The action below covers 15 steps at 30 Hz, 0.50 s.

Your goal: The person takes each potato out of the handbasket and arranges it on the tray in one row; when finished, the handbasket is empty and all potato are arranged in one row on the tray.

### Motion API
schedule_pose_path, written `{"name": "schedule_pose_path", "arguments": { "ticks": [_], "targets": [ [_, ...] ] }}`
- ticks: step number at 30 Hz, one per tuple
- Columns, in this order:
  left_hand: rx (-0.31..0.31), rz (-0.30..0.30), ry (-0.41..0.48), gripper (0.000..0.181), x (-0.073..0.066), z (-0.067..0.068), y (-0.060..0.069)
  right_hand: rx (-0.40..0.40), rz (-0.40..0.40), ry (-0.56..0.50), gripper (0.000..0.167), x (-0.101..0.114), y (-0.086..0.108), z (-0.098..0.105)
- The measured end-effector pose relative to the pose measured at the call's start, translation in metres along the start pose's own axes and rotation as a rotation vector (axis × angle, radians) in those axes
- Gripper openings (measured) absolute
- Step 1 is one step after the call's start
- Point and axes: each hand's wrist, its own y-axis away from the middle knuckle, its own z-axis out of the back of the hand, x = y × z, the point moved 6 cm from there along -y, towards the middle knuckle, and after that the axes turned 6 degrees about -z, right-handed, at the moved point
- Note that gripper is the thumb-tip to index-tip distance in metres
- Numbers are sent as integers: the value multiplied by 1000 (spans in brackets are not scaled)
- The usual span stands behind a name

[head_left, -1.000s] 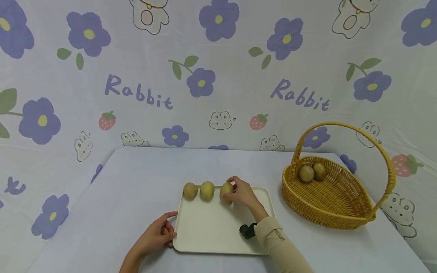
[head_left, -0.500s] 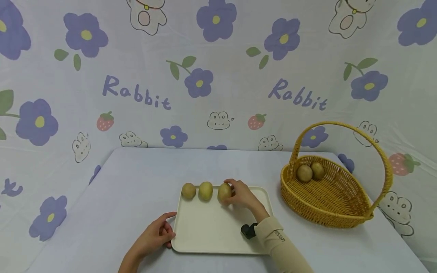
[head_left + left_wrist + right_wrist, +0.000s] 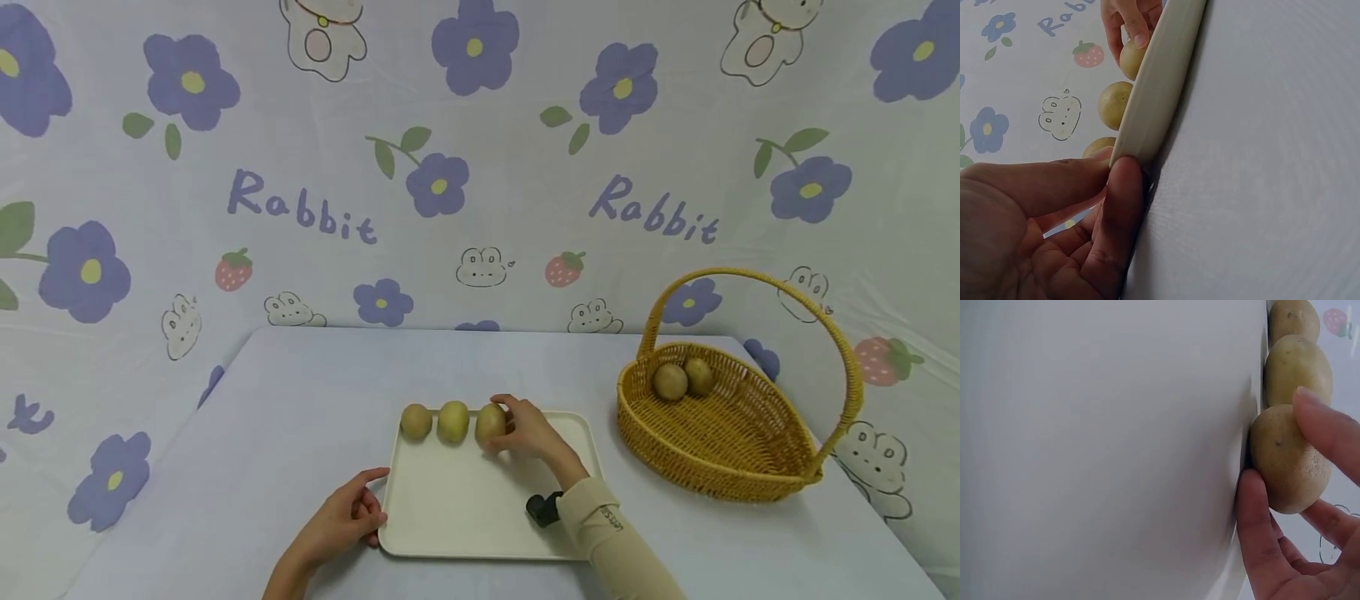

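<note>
A cream tray (image 3: 465, 508) lies on the white table, with three potatoes in a row along its far edge. My right hand (image 3: 531, 432) holds the rightmost potato (image 3: 490, 423) between thumb and fingers. In the right wrist view this potato (image 3: 1288, 462) sits close beside the middle potato (image 3: 1297, 369); whether they touch is hard to tell. The left potato (image 3: 416, 422) stands at the tray's far left corner. My left hand (image 3: 339, 518) grips the tray's left edge, thumb and finger pinching the rim (image 3: 1160, 81) in the left wrist view.
To the right of the tray stands a yellow wicker basket (image 3: 697, 467) with a tall arched handle. Two more potatoes (image 3: 670, 382) lie at its far left end. Behind the table hangs a flower-printed cloth (image 3: 480, 208).
My right hand has shifted the rightmost potato slightly left, nearer the middle one. The left hand keeps its place on the tray edge.
</note>
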Motion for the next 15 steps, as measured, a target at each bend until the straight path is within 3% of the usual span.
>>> {"name": "schedule_pose_path", "arguments": {
  "ticks": [7, 15],
  "targets": [
    [-11, 26, -12, 63, 0, 0, 1, 7, -13, 23, 79, -1, 5, 7],
    [-3, 3, -17, 63, -1, -1, 0, -6, -1, 16, 69, -8, 5, 10]
  ]
}}
